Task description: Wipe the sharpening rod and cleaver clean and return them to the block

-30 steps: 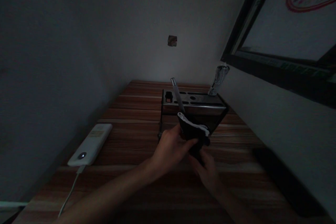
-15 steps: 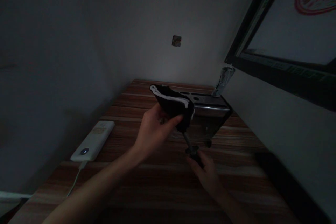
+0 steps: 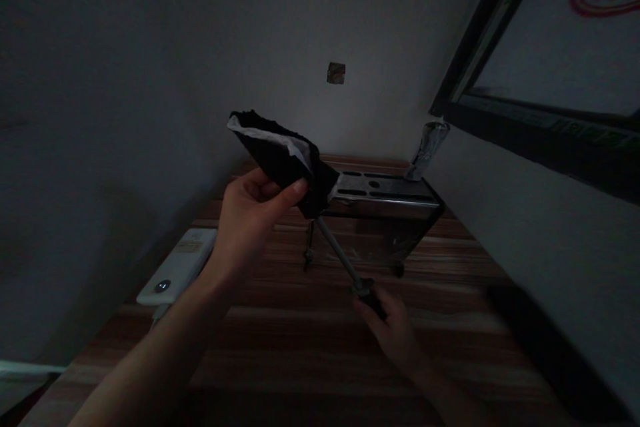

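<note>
My left hand (image 3: pixel 250 213) pinches a black cloth piece (image 3: pixel 273 150) with a white inner edge, thumb on top. The cloth is held up above the table, tilted to the left. My right hand (image 3: pixel 395 327) is wrapped around the dark handle of a grey metal rod (image 3: pixel 340 253), which has a guard where handle and shaft meet. The shaft slants up and left to the lower end of the cloth. Its far tip is hidden there, and I cannot tell whether it sits inside the cloth or behind it.
A metal-topped stand (image 3: pixel 385 188) with a clear front is behind my hands, a plastic-wrapped item (image 3: pixel 427 150) upright at its end. A white power bank (image 3: pixel 177 267) with a cable lies at left on the wooden table (image 3: pixel 300 333). A dark frame (image 3: pixel 525 130) hangs at right.
My left hand has moved left and up with the black cloth, so more of the metal shaft shows. My right hand has stayed nearly in place on the handle.
</note>
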Available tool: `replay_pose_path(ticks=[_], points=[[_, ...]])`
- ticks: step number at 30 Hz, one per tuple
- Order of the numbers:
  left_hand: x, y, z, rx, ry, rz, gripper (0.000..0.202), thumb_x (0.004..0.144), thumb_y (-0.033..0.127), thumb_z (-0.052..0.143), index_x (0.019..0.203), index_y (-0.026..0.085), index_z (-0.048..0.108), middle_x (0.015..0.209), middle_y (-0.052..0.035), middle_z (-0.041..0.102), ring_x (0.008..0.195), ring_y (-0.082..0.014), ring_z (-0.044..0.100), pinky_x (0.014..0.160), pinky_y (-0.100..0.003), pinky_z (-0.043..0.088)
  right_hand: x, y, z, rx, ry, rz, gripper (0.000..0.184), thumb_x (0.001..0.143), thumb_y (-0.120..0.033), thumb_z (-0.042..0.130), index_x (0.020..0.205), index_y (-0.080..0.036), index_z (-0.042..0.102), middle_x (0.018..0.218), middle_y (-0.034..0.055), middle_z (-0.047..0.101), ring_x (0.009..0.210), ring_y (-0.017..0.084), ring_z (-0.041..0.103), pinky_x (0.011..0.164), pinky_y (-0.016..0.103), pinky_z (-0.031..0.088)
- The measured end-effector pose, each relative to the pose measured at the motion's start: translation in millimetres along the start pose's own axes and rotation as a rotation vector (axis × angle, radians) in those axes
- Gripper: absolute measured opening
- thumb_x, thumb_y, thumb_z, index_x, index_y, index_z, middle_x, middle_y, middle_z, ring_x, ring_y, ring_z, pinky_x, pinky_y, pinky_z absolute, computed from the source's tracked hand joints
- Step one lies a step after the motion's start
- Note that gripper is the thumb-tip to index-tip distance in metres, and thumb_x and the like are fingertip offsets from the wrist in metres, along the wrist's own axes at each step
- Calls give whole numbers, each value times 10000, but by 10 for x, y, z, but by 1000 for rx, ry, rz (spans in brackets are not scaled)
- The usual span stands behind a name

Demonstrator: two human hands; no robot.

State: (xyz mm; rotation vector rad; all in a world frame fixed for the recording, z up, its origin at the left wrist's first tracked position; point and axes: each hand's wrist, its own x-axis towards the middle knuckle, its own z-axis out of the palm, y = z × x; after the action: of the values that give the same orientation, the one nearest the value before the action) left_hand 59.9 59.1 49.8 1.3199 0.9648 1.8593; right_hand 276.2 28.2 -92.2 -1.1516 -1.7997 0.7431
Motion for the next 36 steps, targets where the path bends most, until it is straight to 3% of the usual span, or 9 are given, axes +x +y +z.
replay_pose_path(ticks=[8, 13, 18, 24, 30, 36], points=[[23, 5, -54, 30, -95, -49, 130, 722, 268, 705, 812, 174, 700, 793, 11, 724, 756, -130, 642, 721, -225, 502, 25, -8, -16, 4, 15, 38, 244, 787, -411, 591, 786, -189, 692, 742, 58, 725, 663, 212, 671, 591, 283, 528], [32, 27, -98, 74, -123, -78, 198, 755, 321, 672, 842, 145, 696, 847, -17, 723, 811, -164, 649, 764, -264, 504, 27, 24, -5, 45, 22, 48, 235, 791, -404, 596, 817, -189, 688, 763, 52, 724, 694, 211, 674, 623, 283, 530], [34, 23, -106, 142, -99, -35, 175, 786, 315, 636, 861, 168, 694, 891, -7, 724, 882, -173, 642, 793, -269, 510, 18, 27, 3, 51, 2, 48, 215, 797, -380, 594, 826, -185, 680, 763, 49, 717, 694, 207, 666, 617, 279, 527], [34, 49, -83, 305, -51, -32, 172, 763, 310, 659, 833, 155, 688, 856, -14, 724, 818, -160, 642, 715, -240, 527, 3, 21, 8, 22, -2, 59, 233, 790, -403, 598, 814, -190, 690, 774, 59, 724, 704, 215, 669, 629, 297, 529], [30, 41, -81, 265, -87, -38, 180, 721, 318, 696, 805, 160, 685, 842, -13, 723, 802, -158, 648, 698, -225, 524, 4, 36, 13, 34, -14, 63, 238, 791, -398, 594, 811, -180, 687, 778, 66, 720, 712, 217, 667, 643, 304, 529], [50, -54, -61, 117, -42, -78, 203, 677, 346, 726, 765, 170, 681, 797, -13, 715, 758, -170, 671, 681, -254, 547, 0, -4, -5, 66, -31, 73, 202, 793, -361, 588, 827, -183, 678, 787, 53, 717, 726, 207, 667, 665, 287, 527]])
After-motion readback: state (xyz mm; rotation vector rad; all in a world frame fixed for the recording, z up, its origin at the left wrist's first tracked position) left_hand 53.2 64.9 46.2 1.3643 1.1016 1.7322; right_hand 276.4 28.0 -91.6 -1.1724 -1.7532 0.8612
